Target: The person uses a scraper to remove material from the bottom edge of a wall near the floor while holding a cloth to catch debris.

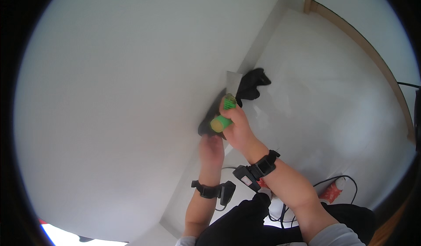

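My right hand (pixel 238 127) is closed around the green handle of a scraper, apparently a putty knife (pixel 221 123). Its flat grey metal blade (pixel 233 81) points away from me, close to the white wall (pixel 115 81). Just below the handle is my left hand (pixel 212 147), blurred, its fingertips at the lower end of a dark elongated object (pixel 209 117). What that object is, and whether the left fingers grip it, is not clear. A crumpled black item (pixel 253 85), perhaps cloth or a bag, shows beyond the blade.
A grey baseboard (pixel 263 32) runs between the wall and the pale, glossy floor (pixel 315 81). At the right curves a wooden frame (pixel 368 45). Black cables (pixel 283 214) loop by my red shoes (pixel 333 191). Each forearm carries a strapped black device (pixel 227 193).
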Tool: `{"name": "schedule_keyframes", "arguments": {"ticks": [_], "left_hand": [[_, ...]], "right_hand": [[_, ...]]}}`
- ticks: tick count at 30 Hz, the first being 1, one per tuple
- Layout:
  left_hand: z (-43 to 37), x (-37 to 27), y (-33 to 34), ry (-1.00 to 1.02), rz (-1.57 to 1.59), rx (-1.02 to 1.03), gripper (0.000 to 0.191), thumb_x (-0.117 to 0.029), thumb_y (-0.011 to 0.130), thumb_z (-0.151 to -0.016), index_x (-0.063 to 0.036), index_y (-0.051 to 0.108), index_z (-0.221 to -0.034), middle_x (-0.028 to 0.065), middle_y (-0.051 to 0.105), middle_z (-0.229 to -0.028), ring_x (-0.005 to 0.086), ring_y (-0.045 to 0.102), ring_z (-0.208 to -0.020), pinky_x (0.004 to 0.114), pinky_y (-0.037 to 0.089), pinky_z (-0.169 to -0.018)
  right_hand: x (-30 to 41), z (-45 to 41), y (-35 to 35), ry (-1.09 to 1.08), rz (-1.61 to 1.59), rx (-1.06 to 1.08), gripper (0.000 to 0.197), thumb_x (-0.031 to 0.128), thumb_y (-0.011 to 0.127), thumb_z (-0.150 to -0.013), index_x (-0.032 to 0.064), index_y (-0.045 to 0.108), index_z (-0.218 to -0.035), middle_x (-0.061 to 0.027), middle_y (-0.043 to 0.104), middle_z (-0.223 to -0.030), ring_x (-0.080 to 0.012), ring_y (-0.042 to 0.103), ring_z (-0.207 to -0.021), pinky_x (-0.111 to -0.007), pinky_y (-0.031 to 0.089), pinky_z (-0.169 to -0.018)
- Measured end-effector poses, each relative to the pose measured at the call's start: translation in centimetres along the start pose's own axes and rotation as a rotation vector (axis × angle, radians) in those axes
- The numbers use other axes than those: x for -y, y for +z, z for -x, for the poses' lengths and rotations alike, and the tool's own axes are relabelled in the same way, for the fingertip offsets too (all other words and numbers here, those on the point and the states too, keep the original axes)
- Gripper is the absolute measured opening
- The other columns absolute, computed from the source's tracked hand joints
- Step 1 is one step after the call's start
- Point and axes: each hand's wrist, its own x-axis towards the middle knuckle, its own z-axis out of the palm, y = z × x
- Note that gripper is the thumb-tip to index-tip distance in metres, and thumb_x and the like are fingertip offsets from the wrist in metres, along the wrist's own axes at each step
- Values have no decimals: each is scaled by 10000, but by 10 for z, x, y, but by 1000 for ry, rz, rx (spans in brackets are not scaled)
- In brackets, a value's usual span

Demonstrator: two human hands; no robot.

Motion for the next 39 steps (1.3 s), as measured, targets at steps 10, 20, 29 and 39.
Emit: {"name": "schedule_keyframes", "arguments": {"ticks": [10, 20, 29, 39], "left_hand": [[45, -23, 109, 57, -23, 275, 176, -87, 421, -905, 29, 508, -1005, 83, 565, -1042, 155, 533, -997, 272, 430, -896], [33, -18, 132, 85, -100, 413, 210, -147, 461, -898, -1, 512, -1040, 94, 552, -1099, 166, 508, -1043, 315, 401, -929], [25, -14, 80, 110, -141, 424, 472, -263, 349, -953, -16, 265, -1346, 80, 336, -1367, 190, 339, -1258, 325, 275, -1051], [-2, -7, 108, 165, -347, 354, 315, -228, 431, -925, -4, 486, -1139, 66, 537, -1091, 165, 515, -1032, 306, 408, -924]], "right_hand": [[57, 2, 88, -150, 208, 151, 253, 93, 476, -730, 47, 485, -979, -14, 423, -1302, -149, 376, -1195, -393, 152, -1090], [87, -27, 93, -544, 1038, 372, 243, 6, 569, -644, -7, 497, -876, -160, 516, -1092, -251, 417, -1181, -321, 245, -1027], [35, -17, 58, -466, 1233, 514, 216, 68, 601, -599, 27, 513, -792, -267, 386, -1308, -444, 295, -1250, -432, 293, -1028], [65, -52, 54, -681, 1129, 377, 295, 75, 628, -598, 39, 531, -875, -108, 514, -915, -205, 493, -903, -320, 387, -858]]}}
